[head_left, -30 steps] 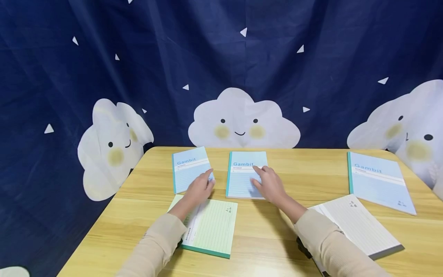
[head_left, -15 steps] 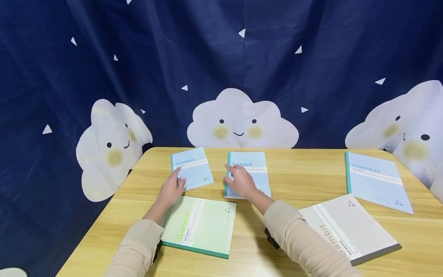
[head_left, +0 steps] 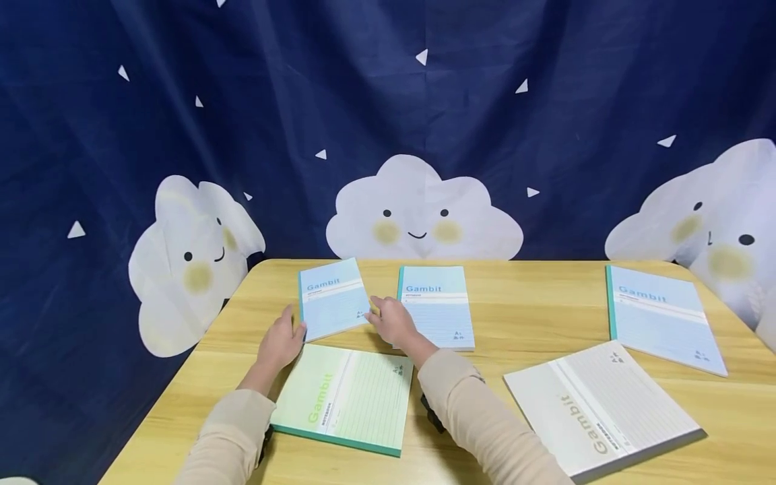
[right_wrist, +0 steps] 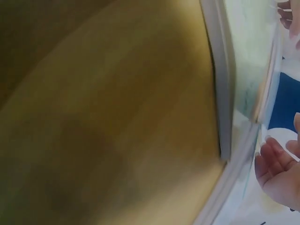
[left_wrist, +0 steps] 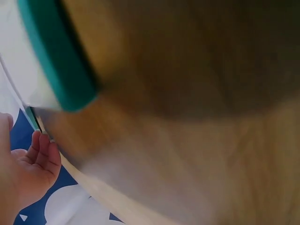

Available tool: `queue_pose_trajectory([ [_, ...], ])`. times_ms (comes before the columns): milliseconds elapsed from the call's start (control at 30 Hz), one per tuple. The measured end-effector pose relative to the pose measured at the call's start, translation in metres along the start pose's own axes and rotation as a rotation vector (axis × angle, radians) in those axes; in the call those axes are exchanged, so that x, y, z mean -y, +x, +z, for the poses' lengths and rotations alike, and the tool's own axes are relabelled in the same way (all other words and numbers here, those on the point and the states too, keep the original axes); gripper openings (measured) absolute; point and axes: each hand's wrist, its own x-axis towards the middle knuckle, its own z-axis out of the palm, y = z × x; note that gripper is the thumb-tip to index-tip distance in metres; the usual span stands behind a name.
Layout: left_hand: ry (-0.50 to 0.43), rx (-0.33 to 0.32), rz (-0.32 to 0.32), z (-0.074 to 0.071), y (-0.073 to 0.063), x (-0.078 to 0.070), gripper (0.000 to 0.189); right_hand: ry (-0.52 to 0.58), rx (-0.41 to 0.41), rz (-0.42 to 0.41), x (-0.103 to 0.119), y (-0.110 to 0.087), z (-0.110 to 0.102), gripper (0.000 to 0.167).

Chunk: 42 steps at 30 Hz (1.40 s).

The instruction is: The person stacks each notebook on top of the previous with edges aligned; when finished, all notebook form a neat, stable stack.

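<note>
In the head view, my left hand is at the left edge of the leftmost blue "Gambit" notebook, fingertips by its teal spine. Across from it, my right hand has its fingertips right at that notebook's right edge. The hand overlaps the left side of the middle blue notebook. Both hands have relaxed, slightly bent fingers, and the notebook lies between them. A thick green notebook lies just below. The left wrist view shows the fingers beside a teal spine; in the right wrist view the fingers are at a notebook's edge.
Toward the right lie a thick grey notebook, turned at an angle, and a third blue notebook. All rest on a wooden table. A dark blue curtain with clouds hangs behind its far edge.
My right hand has moved left, off the middle notebook's cover to the left notebook's right edge. My left hand has moved left and back, from over the left notebook to its spine side.
</note>
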Motion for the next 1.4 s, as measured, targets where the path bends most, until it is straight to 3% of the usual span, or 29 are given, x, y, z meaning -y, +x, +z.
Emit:
queue_pose_trajectory([
  [467,0.148,0.036,-0.012,0.011,0.004,-0.009,0.055,-0.43,0.185,0.034,0.009,0.006,0.015,0.053],
  [633,0.161,0.026,-0.015,0.011,0.004,-0.012,0.052,-0.437,0.228,0.065,0.013,0.006,0.016,0.053],
  [833,0.155,0.004,-0.001,0.011,0.004,-0.013,0.05,-0.444,0.223,0.086,0.009,0.008,0.018,0.035],
  [1100,0.137,-0.037,0.032,0.006,0.006,-0.01,0.045,-0.429,0.227,0.052,0.008,0.006,0.017,0.027],
  [1200,0.024,-0.059,0.001,0.004,0.007,-0.009,0.043,-0.409,0.234,0.051,0.008,0.005,0.015,0.026],
  [1400,-0.318,-0.133,-0.126,0.004,0.007,-0.008,0.048,-0.367,0.243,0.032,0.005,0.002,0.014,0.033],
])
